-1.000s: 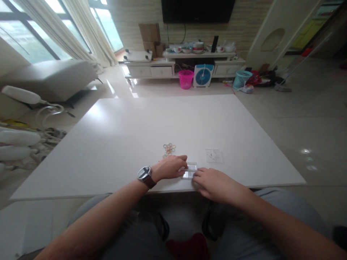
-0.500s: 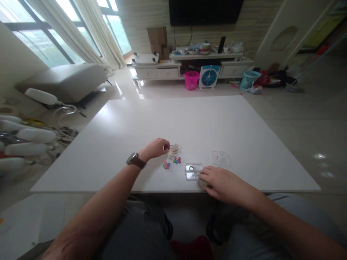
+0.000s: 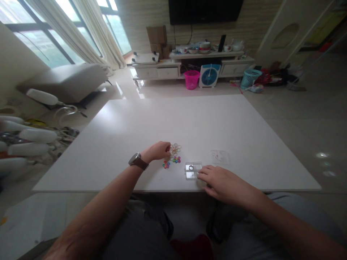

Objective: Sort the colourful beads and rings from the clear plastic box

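My left hand [image 3: 160, 150], with a watch on its wrist, is closed at the left edge of a pile of pale rings [image 3: 175, 148]; what its fingers hold, if anything, is too small to make out. Just below the pile lie two clusters of small colourful pieces, one multicoloured [image 3: 176, 159] and one mostly orange and blue [image 3: 166, 164]. My right hand [image 3: 217, 179] rests, fingers apart, at the right side of a clear divided box [image 3: 190, 174]. A dark ring [image 3: 191, 168] sits in its upper left compartment.
A clear lid-like piece [image 3: 220, 157] holding something small lies right of the box on the white table [image 3: 184, 119]. The table's front edge runs just before my legs. Beyond stand a pink basket [image 3: 191, 80] and a blue fan [image 3: 209, 76].
My left hand has shifted slightly down and right beside the pale rings, and its fingers are curled in more. My right hand has stayed at the box.
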Demonstrator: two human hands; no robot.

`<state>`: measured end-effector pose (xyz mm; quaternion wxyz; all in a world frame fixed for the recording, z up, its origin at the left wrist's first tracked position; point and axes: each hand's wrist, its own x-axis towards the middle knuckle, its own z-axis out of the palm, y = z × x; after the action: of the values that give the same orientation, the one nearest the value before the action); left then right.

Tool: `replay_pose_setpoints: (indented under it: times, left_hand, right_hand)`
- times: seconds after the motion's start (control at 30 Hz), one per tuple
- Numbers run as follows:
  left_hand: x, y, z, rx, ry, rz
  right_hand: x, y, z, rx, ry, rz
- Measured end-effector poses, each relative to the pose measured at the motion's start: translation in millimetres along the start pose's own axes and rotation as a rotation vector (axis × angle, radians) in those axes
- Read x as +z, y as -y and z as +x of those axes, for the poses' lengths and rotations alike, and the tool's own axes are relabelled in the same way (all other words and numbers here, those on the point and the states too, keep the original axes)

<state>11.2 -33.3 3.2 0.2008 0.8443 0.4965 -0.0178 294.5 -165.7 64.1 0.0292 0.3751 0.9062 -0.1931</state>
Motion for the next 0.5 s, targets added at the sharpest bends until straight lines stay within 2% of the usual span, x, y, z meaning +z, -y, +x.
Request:
replay_pose_setpoints:
  times: [0.3,0.5]
  left_hand:
    - [2.8,-5.1,0.3,0.026,0.06,-0.022]
    - [1.9,-3.3,1.2,0.027,0.096,-0.045]
  right_hand:
    - [5.7,-6.2,4.9,0.022,0.029,-0.019]
    - [1.0,-0.2,3.7,0.017,0.016,-0.001]
